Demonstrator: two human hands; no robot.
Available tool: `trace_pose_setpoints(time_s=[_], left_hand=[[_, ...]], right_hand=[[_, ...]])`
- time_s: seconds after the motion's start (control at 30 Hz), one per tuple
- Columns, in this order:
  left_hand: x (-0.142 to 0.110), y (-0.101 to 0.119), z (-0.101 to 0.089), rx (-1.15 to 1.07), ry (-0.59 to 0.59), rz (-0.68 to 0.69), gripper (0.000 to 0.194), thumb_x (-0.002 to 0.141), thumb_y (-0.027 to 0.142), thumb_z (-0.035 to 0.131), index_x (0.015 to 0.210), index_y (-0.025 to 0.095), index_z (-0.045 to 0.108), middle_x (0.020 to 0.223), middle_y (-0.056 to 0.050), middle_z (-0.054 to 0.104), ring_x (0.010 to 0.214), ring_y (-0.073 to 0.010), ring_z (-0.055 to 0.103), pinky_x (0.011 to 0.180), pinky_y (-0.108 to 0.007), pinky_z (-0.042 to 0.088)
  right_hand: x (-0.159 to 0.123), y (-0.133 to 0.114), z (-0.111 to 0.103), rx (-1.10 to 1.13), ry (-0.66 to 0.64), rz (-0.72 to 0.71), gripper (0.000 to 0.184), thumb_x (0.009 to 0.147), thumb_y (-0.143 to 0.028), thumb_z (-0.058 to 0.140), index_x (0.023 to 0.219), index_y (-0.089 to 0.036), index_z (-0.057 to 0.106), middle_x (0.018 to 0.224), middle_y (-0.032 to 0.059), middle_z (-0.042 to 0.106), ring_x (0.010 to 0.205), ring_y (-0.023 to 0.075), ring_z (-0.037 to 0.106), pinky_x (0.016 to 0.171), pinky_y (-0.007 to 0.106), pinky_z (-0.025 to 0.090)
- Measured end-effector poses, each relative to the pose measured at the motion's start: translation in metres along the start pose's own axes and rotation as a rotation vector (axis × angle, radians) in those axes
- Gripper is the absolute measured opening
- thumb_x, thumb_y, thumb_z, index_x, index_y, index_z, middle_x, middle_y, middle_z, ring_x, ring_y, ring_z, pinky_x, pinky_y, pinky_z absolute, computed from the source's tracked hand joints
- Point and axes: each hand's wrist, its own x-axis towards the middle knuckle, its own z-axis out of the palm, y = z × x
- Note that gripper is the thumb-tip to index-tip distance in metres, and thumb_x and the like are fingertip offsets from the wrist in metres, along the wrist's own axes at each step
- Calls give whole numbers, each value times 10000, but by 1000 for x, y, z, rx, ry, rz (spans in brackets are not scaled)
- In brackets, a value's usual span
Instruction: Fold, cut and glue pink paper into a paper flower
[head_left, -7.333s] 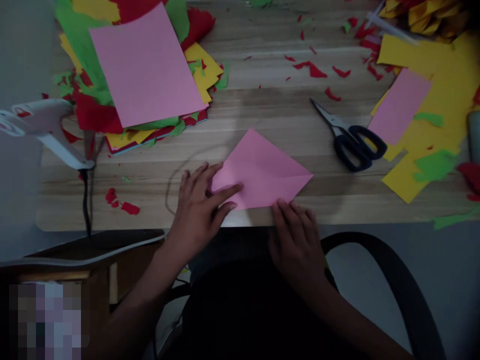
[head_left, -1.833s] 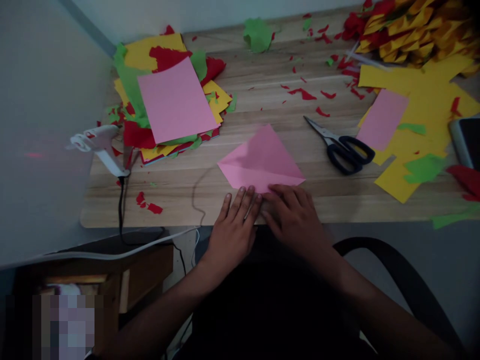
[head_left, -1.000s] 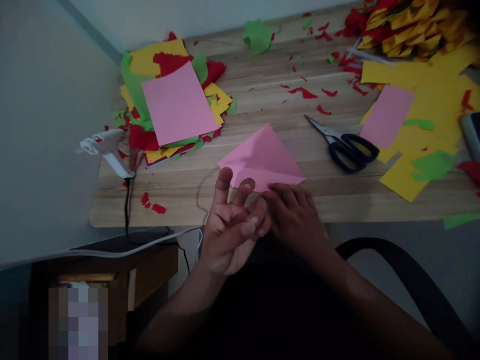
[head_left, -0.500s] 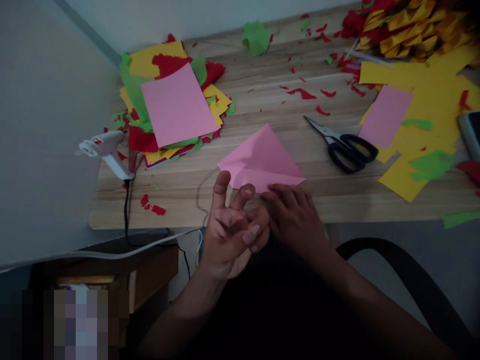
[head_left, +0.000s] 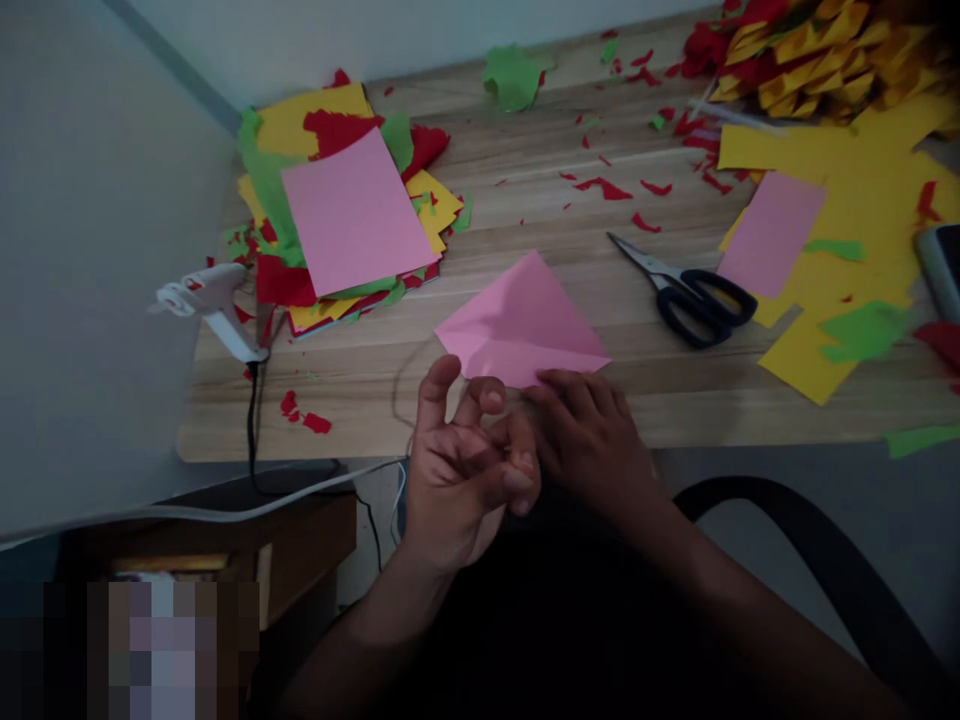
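A folded pink sheet of paper [head_left: 517, 320] lies on the table near its front edge, with crease lines across it. My right hand [head_left: 592, 430] rests at its lower right edge, fingers laid flat on the paper and table. Just in front of the sheet, my left hand [head_left: 472, 470] is raised with its palm turned up. Its thumb presses against some of the curled fingers, while two others are bent and apart. Nothing shows between them. Scissors [head_left: 690, 290] with dark blue handles lie to the right of the sheet, blades slightly apart.
A larger pink sheet [head_left: 360, 215] tops a pile of coloured paper at left. A white glue gun [head_left: 217, 305] with a black cord stands beside it. At right lie yellow paper [head_left: 862, 200], a pink strip [head_left: 772, 235] and folded yellow pieces [head_left: 832, 60]. Red scraps are scattered about.
My left hand has lifted off the pink sheet, turned palm up and curled, then sunk slightly. The sheet has turned since the earliest frame. My right hand has stayed at its edge.
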Motion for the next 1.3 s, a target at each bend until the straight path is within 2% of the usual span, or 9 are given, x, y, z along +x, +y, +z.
trace_pose_setpoints(time_s=[0.2,0.33,0.37,0.43,0.5,0.6,0.77,1.03,1.3], left_hand=[[2,-1,-6,13,43,41,589,739,92,805,1195,423,634,772,66,508,665,-75,534,478,-118,468],[10,-7,-25,131,104,103,144,889,234,676,1024,258,721,624,36,502,688,-113,558,651,-223,531],[13,-9,-31,170,124,93,133,927,300,629,990,230,723,653,23,519,694,-115,564,677,-240,532],[19,-13,-43,238,191,97,144,910,318,656,1019,234,700,778,13,551,706,-97,559,676,-227,514],[24,-17,-52,256,226,112,317,774,170,781,1052,270,664,910,21,556,754,-75,549,710,-207,500],[30,-18,-59,139,214,102,485,671,44,775,1056,301,630,964,30,532,757,-64,512,713,-211,475],[31,-12,-62,-49,193,76,484,624,36,648,1024,308,636,824,41,447,668,-66,412,621,-200,400],[32,-10,-63,-140,273,43,521,521,21,565,964,283,648,777,26,395,631,-87,320,566,-207,331],[32,-11,-67,-58,174,72,478,617,74,590,1025,316,645,819,15,446,665,-90,367,631,-252,355]], right_hand=[[0,1,1,-5,0,4,315,950,-319,566,1236,-193,610,1330,116,604,1192,315,495,1034,486,398],[0,1,0,-7,1,-3,318,954,-332,561,1234,-191,614,1307,122,608,1184,312,499,1031,477,393],[0,1,0,-9,-2,-2,320,954,-330,560,1236,-189,615,1309,122,606,1185,312,498,1035,476,389],[0,1,0,-12,-9,2,328,954,-329,559,1245,-190,616,1320,121,599,1184,317,496,1038,478,383],[0,1,0,-16,-11,5,336,952,-332,561,1253,-193,616,1325,121,597,1183,321,492,1034,481,382],[0,1,1,-13,-5,-2,335,949,-329,567,1248,-188,620,1313,128,604,1181,320,493,1028,477,387],[0,1,1,-11,-4,0,318,952,-322,555,1235,-193,622,1317,123,605,1181,322,500,1040,488,380],[1,1,0,-18,0,-1,315,942,-316,570,1226,-192,624,1307,116,605,1177,324,506,1035,479,392],[1,0,0,-12,5,-1,325,938,-315,578,1234,-190,625,1310,117,605,1177,324,503,1039,482,391]])
